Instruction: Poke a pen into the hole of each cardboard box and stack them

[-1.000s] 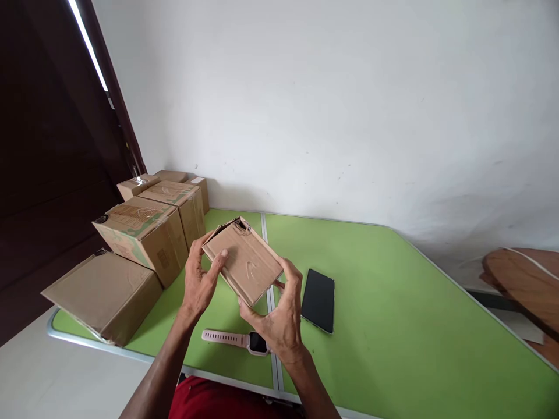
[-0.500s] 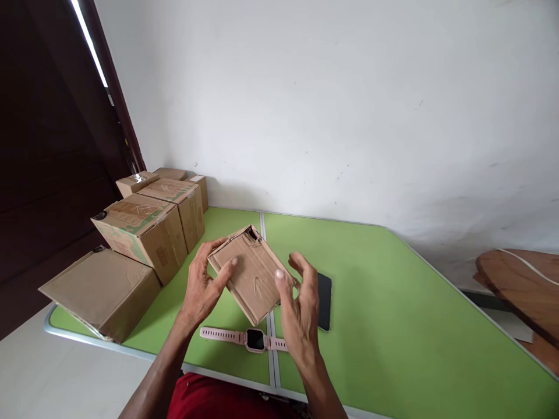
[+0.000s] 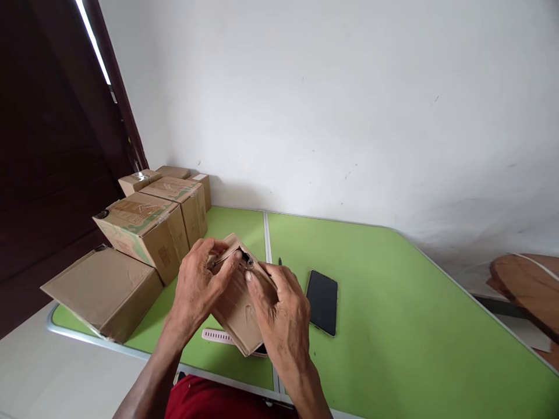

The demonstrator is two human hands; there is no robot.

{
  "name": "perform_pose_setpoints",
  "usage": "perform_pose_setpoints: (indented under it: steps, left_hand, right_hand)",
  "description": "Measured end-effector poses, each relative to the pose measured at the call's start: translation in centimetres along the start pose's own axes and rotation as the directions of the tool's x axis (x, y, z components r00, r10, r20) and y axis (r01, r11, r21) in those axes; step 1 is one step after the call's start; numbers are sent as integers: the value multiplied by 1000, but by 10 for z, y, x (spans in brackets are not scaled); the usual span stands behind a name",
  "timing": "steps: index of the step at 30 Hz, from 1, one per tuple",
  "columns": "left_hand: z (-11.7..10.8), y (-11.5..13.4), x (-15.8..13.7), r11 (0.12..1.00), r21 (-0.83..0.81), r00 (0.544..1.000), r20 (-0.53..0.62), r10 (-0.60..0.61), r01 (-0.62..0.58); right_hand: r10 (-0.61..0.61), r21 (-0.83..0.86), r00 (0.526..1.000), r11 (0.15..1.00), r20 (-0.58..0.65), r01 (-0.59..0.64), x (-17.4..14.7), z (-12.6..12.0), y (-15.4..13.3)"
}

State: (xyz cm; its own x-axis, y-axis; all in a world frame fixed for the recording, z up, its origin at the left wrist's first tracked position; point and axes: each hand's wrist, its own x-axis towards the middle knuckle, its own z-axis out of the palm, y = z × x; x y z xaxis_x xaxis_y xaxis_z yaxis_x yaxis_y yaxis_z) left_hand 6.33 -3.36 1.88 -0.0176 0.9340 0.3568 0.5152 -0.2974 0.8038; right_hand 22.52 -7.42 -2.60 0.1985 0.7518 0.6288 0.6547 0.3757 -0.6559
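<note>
Between both hands, tilted above the green table (image 3: 371,326), is a small flat cardboard box (image 3: 238,323) with a torn dark hole near its far end. My left hand (image 3: 198,285) grips the box's far left edge, its thumb at the hole. Around the right edge closes my right hand (image 3: 283,308), with the thumb on top just below the hole. A pink watch strap (image 3: 216,336) shows under the box, which covers most of the smartwatch. Right of my right hand lies a black smartphone (image 3: 323,302). What is inside the hole cannot be made out.
Several cardboard boxes stand along the table's left side: a low one (image 3: 102,288) in front, a taller printed one (image 3: 144,227) behind it. A small dark pen-like thing (image 3: 280,261) lies beyond the hands. A wooden round top (image 3: 528,291) is at the far right.
My right hand has closed onto the box, and my left thumb has moved to the torn hole. The box has come lower and nearer, now covering most of the watch.
</note>
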Motion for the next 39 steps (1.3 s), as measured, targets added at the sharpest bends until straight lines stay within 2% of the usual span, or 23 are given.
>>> perform_pose_setpoints:
  steps: [5, 9, 15, 21, 25, 27, 30, 34, 36, 39]
  left_hand:
    - [6, 7, -3, 997, 66, 999, -25, -25, 27]
    - [10, 14, -8, 993, 107, 998, -47, -36, 41]
    - [10, 14, -5, 996, 63, 998, -28, -54, 56]
    - [3, 15, 2, 984, 113, 990, -26, -137, 139]
    - [3, 17, 7, 981, 134, 990, -23, -136, 138]
    - [3, 16, 6, 990, 107, 995, -20, -96, 98]
    - [3, 10, 0, 996, 82, 999, -36, 41, -38]
    - [6, -6, -15, 966, 24, 966, 34, 255, -256]
    - [11, -13, -19, 955, -33, 953, 55, 297, -296]
    - [18, -19, -18, 952, -93, 956, 18, 294, -291]
  right_hand:
    - [26, 0, 999, 1000, 20, -26, 3, -2, -7]
    - [49, -67, 999, 997, -17, -50, 7, 2, -8]
    - [20, -161, 999, 987, -32, -25, 11, 9, -9]
    - [-79, -247, 997, 966, -5, 75, 6, 14, -15]
    - [-61, -244, 998, 968, -30, 52, 7, 17, -18]
    - [-44, -229, 999, 973, -31, 36, 9, 17, -17]
    - [-8, -214, 1000, 977, -27, 2, 14, 14, -13]
    - [36, -202, 999, 978, -37, -43, 20, 6, -3]
    - [45, -171, 998, 984, -35, -51, 23, 3, 3]
    - [37, -61, 999, 998, 19, -35, 28, -2, 13]
